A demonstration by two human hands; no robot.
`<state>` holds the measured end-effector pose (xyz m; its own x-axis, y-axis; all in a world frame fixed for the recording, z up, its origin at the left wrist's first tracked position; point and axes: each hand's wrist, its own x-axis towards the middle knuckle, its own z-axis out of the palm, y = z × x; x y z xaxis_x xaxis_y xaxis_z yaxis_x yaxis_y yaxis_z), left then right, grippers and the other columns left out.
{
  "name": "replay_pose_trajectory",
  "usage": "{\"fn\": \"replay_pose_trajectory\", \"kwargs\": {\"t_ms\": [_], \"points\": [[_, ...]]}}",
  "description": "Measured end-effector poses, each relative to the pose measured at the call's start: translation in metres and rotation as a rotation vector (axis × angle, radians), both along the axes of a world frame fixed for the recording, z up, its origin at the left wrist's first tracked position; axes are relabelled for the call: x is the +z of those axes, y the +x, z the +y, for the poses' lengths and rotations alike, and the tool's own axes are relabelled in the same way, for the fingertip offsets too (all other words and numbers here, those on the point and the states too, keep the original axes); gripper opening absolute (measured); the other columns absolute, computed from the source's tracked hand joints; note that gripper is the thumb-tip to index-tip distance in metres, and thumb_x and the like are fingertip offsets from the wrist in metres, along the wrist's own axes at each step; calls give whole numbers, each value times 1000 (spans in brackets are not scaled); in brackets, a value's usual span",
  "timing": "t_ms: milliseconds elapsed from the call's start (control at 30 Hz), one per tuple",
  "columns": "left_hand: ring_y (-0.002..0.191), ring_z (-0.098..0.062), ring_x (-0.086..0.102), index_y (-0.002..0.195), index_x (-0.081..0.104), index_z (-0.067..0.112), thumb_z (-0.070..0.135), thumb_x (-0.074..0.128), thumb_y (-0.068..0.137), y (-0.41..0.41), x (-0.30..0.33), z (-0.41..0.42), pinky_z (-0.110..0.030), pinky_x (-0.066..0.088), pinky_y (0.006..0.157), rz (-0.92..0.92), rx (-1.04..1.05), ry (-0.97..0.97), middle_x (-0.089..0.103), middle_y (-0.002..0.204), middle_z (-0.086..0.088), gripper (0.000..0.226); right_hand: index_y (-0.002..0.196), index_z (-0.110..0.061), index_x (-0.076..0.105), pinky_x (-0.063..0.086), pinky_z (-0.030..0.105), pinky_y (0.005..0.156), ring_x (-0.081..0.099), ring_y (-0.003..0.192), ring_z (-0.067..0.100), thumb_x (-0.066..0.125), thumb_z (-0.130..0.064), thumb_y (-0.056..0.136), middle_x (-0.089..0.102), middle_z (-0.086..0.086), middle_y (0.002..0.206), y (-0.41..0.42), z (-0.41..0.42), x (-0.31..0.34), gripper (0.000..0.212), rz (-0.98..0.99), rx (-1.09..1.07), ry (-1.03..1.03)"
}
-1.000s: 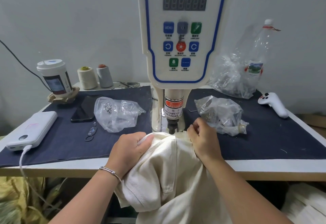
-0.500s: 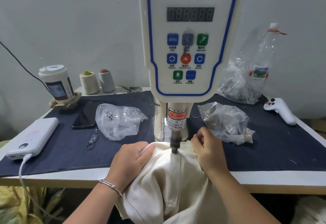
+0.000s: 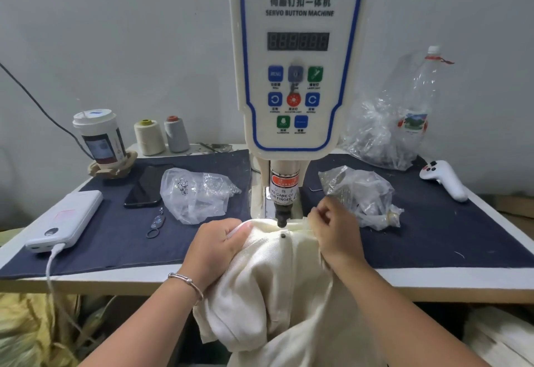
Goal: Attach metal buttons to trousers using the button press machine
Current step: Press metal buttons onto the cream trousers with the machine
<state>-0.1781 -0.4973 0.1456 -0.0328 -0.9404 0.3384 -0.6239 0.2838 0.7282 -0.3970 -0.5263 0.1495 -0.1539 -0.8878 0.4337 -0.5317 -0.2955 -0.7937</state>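
Observation:
Cream trousers (image 3: pixel 277 277) hang over the table's front edge, their waistband lying under the white servo button machine (image 3: pixel 297 77). The machine's dark punch tip (image 3: pixel 281 220) stands just above the cloth. A small dark metal button (image 3: pixel 283 235) sits on the waistband right below the tip. My left hand (image 3: pixel 215 246) grips a bunch of the cloth on the left of the punch. My right hand (image 3: pixel 336 229) pinches the waistband on the right of it.
Clear bags of buttons lie left (image 3: pixel 196 194) and right (image 3: pixel 361 193) of the machine on the dark blue mat (image 3: pixel 115 239). A phone (image 3: pixel 146 186), power bank (image 3: pixel 66 219), key ring (image 3: pixel 156 223), cup (image 3: pixel 99 139), two thread cones (image 3: pixel 161 135), white controller (image 3: pixel 445 178) and plastic bottle (image 3: pixel 416 106) stand around.
The punch came down onto the waistband half a second ago and has risen again, leaving a button on the cloth. Both hands kept their hold; the view tilted up.

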Motion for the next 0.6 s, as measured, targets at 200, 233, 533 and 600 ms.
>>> {"fn": "replay_pose_trajectory", "kwargs": {"t_ms": [200, 233, 533, 600], "points": [[48, -9, 19, 49, 26, 22, 30, 66, 88, 1, 27, 9, -17, 19, 45, 164, -43, 201, 21, 50, 8, 56, 62, -14, 50, 33, 10, 41, 42, 38, -1, 66, -18, 88, 48, -8, 47, -4, 37, 49, 32, -124, 134, 397], [49, -10, 21, 51, 30, 19, 28, 68, 88, 3, 27, 11, -19, 20, 46, 156, -55, 275, 23, 51, 5, 55, 61, -15, 52, 37, 14, 46, 46, 43, 1, 68, -24, 88, 51, -6, 49, -7, 44, 55, 33, -144, 215, 559], [56, -21, 44, 63, 56, 9, 48, 76, 53, 34, 68, 57, -30, 33, 52, 403, -106, 622, 48, 67, -14, 45, 88, -9, 56, 48, 24, 47, 58, 60, 20, 68, 10, 65, 61, 12, 77, -25, 93, 106, 32, -600, 834, 858], [72, -22, 61, 79, 73, 11, 56, 76, 51, 35, 89, 66, -31, 46, 64, 370, -197, 661, 65, 84, -12, 53, 86, -11, 54, 45, 24, 48, 56, 61, 21, 70, 15, 71, 60, 11, 75, -14, 103, 119, 34, -471, 875, 762]]}}
